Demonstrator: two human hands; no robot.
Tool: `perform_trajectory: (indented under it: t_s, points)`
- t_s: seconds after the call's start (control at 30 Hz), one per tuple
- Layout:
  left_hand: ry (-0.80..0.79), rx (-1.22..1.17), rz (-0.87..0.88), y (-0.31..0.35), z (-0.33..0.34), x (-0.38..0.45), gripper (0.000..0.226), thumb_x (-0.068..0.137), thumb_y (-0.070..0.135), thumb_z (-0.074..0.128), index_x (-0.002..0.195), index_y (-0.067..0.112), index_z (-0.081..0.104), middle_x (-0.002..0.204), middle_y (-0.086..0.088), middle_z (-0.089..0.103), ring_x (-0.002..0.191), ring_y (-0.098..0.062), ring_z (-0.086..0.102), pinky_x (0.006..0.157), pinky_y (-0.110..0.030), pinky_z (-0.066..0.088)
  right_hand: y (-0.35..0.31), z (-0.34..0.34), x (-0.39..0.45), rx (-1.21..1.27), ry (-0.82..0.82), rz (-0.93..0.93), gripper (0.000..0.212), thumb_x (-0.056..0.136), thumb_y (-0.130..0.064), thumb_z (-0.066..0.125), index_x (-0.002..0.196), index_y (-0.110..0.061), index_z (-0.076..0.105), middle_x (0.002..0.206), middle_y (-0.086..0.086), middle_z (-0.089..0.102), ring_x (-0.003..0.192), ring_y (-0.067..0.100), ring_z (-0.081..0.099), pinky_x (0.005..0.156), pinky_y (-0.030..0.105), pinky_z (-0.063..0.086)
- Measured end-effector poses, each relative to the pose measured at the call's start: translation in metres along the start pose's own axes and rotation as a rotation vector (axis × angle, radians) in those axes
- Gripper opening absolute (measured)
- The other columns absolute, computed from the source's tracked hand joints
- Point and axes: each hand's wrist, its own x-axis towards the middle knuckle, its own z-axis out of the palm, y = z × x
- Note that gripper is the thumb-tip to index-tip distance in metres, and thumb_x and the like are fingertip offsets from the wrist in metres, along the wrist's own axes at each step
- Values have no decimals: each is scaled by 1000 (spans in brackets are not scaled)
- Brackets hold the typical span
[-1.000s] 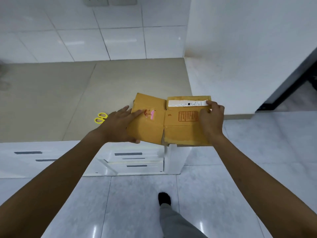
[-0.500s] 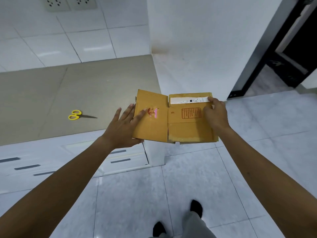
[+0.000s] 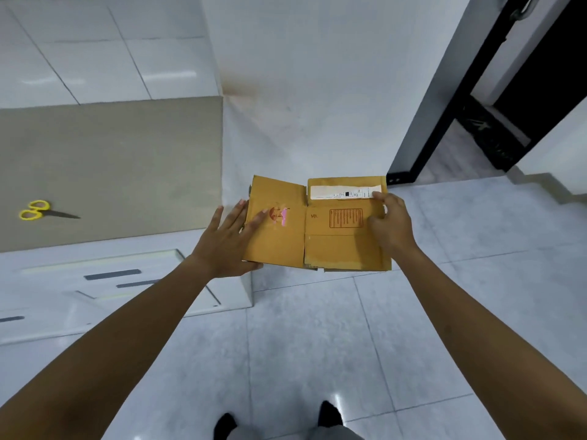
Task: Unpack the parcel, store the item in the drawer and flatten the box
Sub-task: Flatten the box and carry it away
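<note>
We stand on open tiled floor (image 3: 317,344), the space ahead of us filled by a flattened cardboard box (image 3: 317,227) held level between our left hand (image 3: 228,242) and right hand (image 3: 392,225). Below and to the left, the white drawer cabinet (image 3: 127,290) juts toward us, its corner just under the box. Its grey countertop (image 3: 120,166) lies bare except for yellow-handled scissors (image 3: 41,211) near the far left. A white wall (image 3: 301,90) closes the way ahead; a dark doorway (image 3: 524,90) opens at right
</note>
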Motion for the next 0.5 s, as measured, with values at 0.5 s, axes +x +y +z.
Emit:
perform_trajectory:
  t_s: [0.5]
  points:
    - [-128,11,-135,38,61,118,111,72,81,45,153,26,-5,161,-17,9,149,-35,4,112,-65,6,65,-1,129,-72,-171,15,69,85,-6,66,145,-17,34,157,3,18,142,24,26,111,39,33]
